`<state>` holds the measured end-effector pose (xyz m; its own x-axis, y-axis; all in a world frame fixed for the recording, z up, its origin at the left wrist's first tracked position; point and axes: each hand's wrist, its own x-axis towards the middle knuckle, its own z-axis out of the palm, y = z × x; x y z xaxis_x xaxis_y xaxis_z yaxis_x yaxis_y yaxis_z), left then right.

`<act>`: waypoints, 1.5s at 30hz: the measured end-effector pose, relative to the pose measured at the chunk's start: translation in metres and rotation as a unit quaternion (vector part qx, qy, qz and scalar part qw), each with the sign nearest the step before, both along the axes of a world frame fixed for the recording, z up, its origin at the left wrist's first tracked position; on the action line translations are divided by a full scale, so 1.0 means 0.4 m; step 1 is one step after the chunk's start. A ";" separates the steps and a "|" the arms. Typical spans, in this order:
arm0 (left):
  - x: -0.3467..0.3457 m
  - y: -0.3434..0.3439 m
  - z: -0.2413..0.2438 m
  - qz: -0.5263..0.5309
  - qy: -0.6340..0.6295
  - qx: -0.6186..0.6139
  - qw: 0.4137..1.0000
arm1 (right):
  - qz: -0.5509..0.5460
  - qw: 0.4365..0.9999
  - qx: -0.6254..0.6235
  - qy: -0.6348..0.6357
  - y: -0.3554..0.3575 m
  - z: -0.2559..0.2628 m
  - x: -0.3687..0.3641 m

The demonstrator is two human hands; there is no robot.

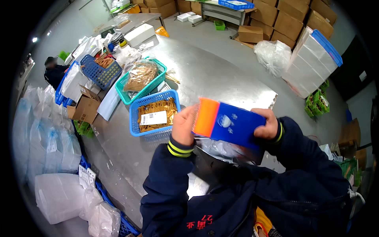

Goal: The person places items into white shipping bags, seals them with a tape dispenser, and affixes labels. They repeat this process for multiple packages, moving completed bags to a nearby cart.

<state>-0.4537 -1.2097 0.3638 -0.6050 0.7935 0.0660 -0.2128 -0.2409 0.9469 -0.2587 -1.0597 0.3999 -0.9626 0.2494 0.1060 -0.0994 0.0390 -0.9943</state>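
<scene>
Between my two hands is a flat blue-and-orange printed package (237, 121), held slightly tilted above the metal table. My left hand (183, 126) grips its orange end. My right hand (267, 123) has the blue end, with the thumb on the printed face. Just below the package, partly hidden by it, is a dark container with crumpled clear plastic (222, 149) in it. Left of my left hand, a blue plastic basket (133, 121) holds brown-gold packets with a white label (154, 118) on top. Behind it, a teal basket (120, 86) contains a clear bag of brown dried goods (142, 75).
The steel table (213, 71) stretches away ahead. A cardboard box (86, 105), a dark blue crate (100, 72) and a white foam box (140, 34) crowd its left side. Wrapped white bundles (59, 195) are at left. A person (56, 72) is at far left. Cartons (266, 14) are stacked behind.
</scene>
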 end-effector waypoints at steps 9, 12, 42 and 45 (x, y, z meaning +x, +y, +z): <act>-0.117 -0.019 -0.436 -0.016 -0.086 -0.154 0.984 | -0.064 0.968 -0.023 -0.241 0.036 0.102 -0.059; -0.142 -0.031 -0.517 0.005 0.040 -0.168 0.985 | -0.066 0.968 -0.016 -0.243 0.025 0.096 -0.061; 0.259 0.010 -0.122 -0.003 0.680 0.073 0.729 | -0.130 0.972 -0.034 -0.194 0.166 -0.116 0.507; 0.268 0.001 -0.073 0.004 0.588 0.019 0.809 | -0.124 0.983 -0.097 -0.093 0.169 -0.244 0.505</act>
